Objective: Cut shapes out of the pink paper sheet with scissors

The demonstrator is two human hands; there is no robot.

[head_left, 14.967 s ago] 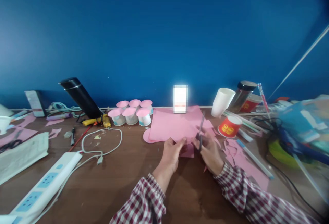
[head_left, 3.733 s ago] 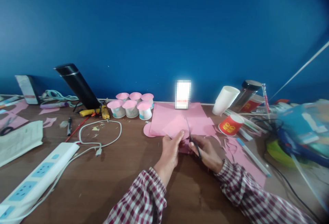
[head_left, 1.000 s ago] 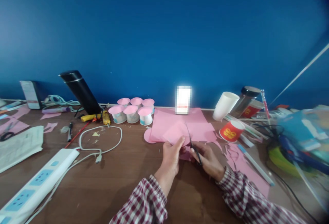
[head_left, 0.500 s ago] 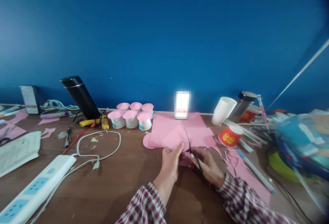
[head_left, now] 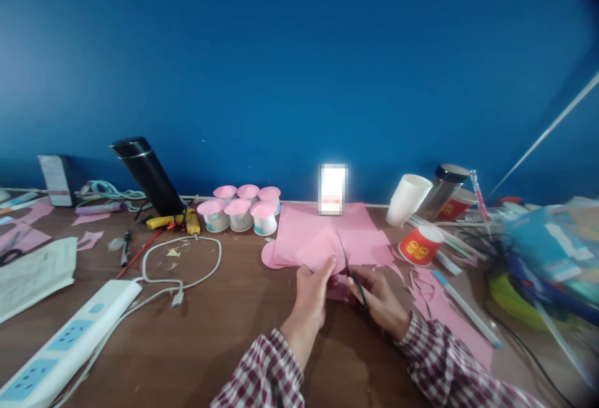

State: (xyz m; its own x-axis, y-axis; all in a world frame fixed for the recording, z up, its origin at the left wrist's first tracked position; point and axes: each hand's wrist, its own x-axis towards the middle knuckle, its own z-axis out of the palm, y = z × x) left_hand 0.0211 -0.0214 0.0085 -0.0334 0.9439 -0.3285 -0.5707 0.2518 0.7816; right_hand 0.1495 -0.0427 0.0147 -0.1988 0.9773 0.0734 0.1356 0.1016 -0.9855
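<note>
head view, left hand (head_left: 312, 289) still pinching pink paper (head_left: 322, 249), right hand (head_left: 381, 299) still gripping scissors (head_left: 352, 272), barely moved

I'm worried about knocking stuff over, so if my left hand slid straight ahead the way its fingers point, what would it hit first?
Probably the stack of pink paper sheets lying flat just beyond the left hand, which pinches a pink paper piece. Farther along stands the bright card at the wall; depth is uncertain.
</note>
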